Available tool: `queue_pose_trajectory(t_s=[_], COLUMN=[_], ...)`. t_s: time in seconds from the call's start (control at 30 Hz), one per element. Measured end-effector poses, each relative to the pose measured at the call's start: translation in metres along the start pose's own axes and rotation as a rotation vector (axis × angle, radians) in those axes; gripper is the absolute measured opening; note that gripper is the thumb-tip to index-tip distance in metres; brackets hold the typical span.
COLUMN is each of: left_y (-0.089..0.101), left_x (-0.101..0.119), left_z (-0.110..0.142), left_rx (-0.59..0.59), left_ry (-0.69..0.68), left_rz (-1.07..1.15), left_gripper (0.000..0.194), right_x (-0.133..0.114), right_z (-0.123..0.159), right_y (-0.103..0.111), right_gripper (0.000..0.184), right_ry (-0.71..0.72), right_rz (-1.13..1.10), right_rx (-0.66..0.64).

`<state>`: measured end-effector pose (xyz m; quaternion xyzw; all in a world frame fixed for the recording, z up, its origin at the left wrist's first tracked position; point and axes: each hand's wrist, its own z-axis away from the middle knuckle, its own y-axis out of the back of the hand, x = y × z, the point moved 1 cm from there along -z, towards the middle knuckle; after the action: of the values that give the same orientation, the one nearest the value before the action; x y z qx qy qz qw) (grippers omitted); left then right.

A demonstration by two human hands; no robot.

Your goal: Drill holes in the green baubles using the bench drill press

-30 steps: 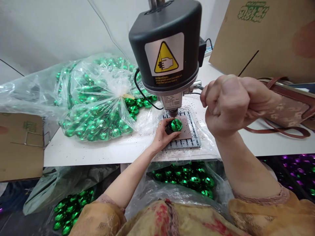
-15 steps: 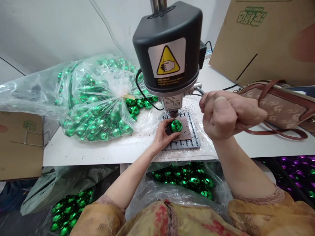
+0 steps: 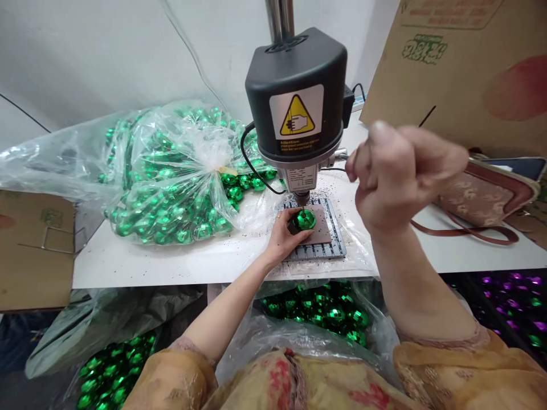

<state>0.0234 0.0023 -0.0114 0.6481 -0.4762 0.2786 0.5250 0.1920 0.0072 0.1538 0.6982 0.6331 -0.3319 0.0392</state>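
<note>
A: In the head view, where's the ball (image 3: 306, 218)?
B: Just right of and below the centre of the frame, green and faceted, under the drill (image 3: 294, 145). Whether the bit (image 3: 303, 208) touches it, I can't tell.
A: And the left hand (image 3: 287, 232)?
B: At its left side, grasping it, thumb on the near side and fingers on the far side. 1 finger wears a ring (image 3: 279, 215).
A: What's beneath?
B: A brownish pad (image 3: 323, 226) on a slotted plate (image 3: 337, 246), with dark specks scattered over the surface (image 3: 128, 269).
A: The right hand (image 3: 404, 176)?
B: Right of centre, fingers clenched round the end of the lever (image 3: 342, 157).
A: Anything else?
B: A clear bag (image 3: 171, 188) of green balls at centre left, a handbag (image 3: 474, 191) at the right, and a carton (image 3: 461, 85) in the upper right.
</note>
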Motion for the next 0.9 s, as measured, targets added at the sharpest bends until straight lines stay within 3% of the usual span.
queue_pose_trajectory(t_s=[0.1,0.17,0.23,0.37,0.43,0.5,0.57,0.63,0.73,0.77,0.8,0.9], left_y=[0.004,0.013,0.023,0.044,0.054,0.065,0.08,0.096,0.119,0.124,0.128,0.132], left_x=[0.013,0.024,0.034,0.036,0.029,0.022,0.016,0.01,-0.002,-0.008,-0.013,-0.03], left_z=[0.007,0.025,0.054,0.126,0.148,0.149,0.126,0.083,0.004,-0.02,-0.042,-0.083], left_rx=[0.096,0.077,-0.079,-0.529,-0.617,-0.557,-0.393,-0.221,-0.052,-0.022,0.006,0.022], left_ry=[-0.016,-0.087,-0.215,-0.464,-0.555,-0.611,-0.599,-0.502,-0.149,0.003,0.072,0.186], left_rz=[-0.101,-0.185,-0.282,-0.638,-0.747,-0.734,-0.692,-0.704,-0.944,-1.055,-1.098,-1.155], left_gripper=[0.049,0.045,0.044,0.04,0.04,0.037,0.026,0.021,0.022,0.024,0.026,0.021], right_x=[-0.007,-0.006,-0.003,-0.001,-0.001,0.0,0.0,0.0,-0.001,0.0,0.0,0.001], right_z=[-0.024,-0.032,-0.034,-0.03,-0.029,-0.029,-0.028,-0.028,-0.027,-0.026,-0.026,-0.025], right_y=[-0.015,-0.02,-0.021,-0.02,-0.02,-0.021,-0.021,-0.02,-0.018,-0.017,-0.016,-0.015], right_gripper=[0.046,0.045,0.044,0.044,0.045,0.043,0.042,0.041,0.042,0.042,0.042,0.045], right_ry=[0.005,-0.009,-0.012,-0.011,0.012,0.018,0.023,0.026,0.027,0.025,0.029,0.052], right_rz=[-0.128,-0.151,-0.151,-0.187,-0.205,-0.202,-0.189,-0.183,-0.171,-0.158,-0.146,-0.139], right_rx=[0.033,-0.007,-0.026,0.005,0.034,0.032,0.041,0.045,0.026,0.013,0.013,0.01])
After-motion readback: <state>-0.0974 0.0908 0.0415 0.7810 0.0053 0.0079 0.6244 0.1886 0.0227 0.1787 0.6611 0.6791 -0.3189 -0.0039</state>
